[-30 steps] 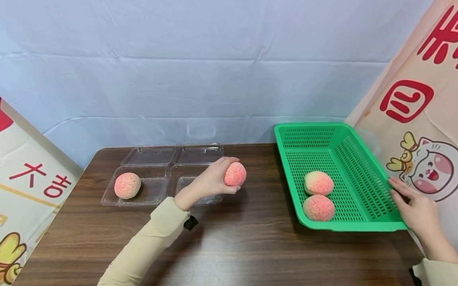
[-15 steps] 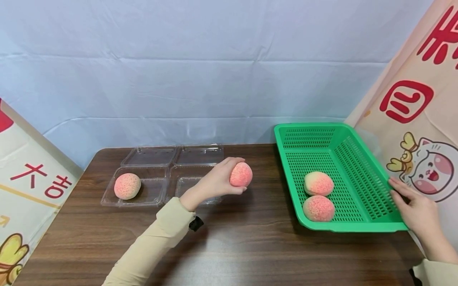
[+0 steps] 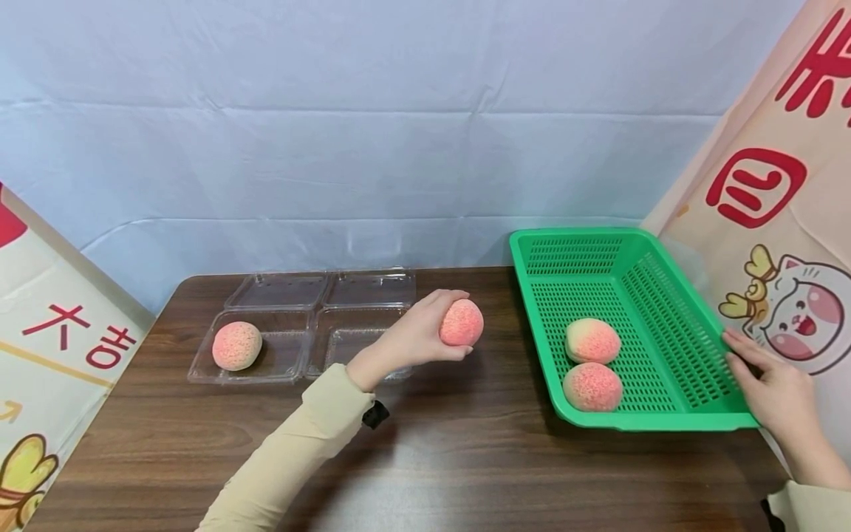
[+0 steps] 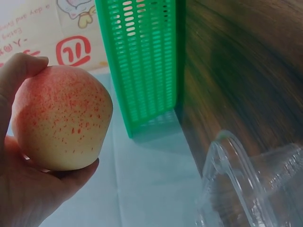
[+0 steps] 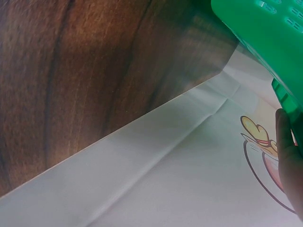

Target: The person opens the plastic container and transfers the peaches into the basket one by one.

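Note:
My left hand [image 3: 419,334] grips a pink, cream-tinged peach [image 3: 462,323] above the table, between the clear box and the green basket. In the left wrist view, thumb and fingers curl round this peach [image 4: 64,118]. My right hand [image 3: 781,391] holds the right rim of the green plastic basket [image 3: 532,318]; the right wrist view catches only part of that hand [image 5: 289,161] against the basket [image 5: 265,38]. Inside the basket, one peach [image 3: 592,341] lies behind another peach [image 3: 593,387]. A further peach [image 3: 237,346] sits in the left compartment of the clear plastic box [image 3: 312,336].
The box's lid [image 3: 286,290] lies folded back behind it, and its right compartment is partly hidden by my left hand. Under everything is a dark wood table [image 3: 465,458]. A pale cloth [image 3: 399,148] hangs behind, with printed banners [image 3: 764,185] at both sides.
The left hand has carried its peach a short way to the right, away from the clear box. My right hand and the basket have stayed put.

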Demonstrator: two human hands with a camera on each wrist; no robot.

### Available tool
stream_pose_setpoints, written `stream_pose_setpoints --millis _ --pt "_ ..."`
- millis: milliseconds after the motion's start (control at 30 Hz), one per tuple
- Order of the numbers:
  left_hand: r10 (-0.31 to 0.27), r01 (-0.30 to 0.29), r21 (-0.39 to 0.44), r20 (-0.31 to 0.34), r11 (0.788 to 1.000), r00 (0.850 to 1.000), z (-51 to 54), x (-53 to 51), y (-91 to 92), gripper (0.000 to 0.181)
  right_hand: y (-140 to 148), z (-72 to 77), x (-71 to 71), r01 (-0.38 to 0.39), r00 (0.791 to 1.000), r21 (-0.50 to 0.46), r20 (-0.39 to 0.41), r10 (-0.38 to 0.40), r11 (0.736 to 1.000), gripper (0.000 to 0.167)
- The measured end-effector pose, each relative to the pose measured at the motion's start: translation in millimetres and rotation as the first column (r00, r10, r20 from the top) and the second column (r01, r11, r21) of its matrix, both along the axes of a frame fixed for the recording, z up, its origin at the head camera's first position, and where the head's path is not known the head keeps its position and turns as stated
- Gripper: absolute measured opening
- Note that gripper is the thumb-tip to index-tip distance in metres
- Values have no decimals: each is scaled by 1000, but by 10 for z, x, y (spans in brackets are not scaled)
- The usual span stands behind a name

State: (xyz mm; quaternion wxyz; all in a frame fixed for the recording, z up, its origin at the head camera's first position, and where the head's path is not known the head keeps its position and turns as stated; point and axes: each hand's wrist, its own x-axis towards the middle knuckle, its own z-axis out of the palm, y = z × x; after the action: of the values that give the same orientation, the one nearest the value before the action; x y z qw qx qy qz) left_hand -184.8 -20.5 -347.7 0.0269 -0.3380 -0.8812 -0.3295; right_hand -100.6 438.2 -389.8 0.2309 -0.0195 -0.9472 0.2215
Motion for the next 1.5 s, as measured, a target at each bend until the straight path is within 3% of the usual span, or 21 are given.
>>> stream_pose_setpoints --millis 267,500,1500 --pt "-29 29 13 -15 1000 999 55 3 102 70 5 -6 -14 -7 1000 -2 1 7 1000 36" --pt "-31 31 17 8 999 999 114 21 170 70 1 6 -23 -7 1000 -7 2 7 1000 36" --pt "-76 76 2 -3 997 997 227 5 442 72 -6 -12 -1 4 1000 -4 -11 -4 1000 35"
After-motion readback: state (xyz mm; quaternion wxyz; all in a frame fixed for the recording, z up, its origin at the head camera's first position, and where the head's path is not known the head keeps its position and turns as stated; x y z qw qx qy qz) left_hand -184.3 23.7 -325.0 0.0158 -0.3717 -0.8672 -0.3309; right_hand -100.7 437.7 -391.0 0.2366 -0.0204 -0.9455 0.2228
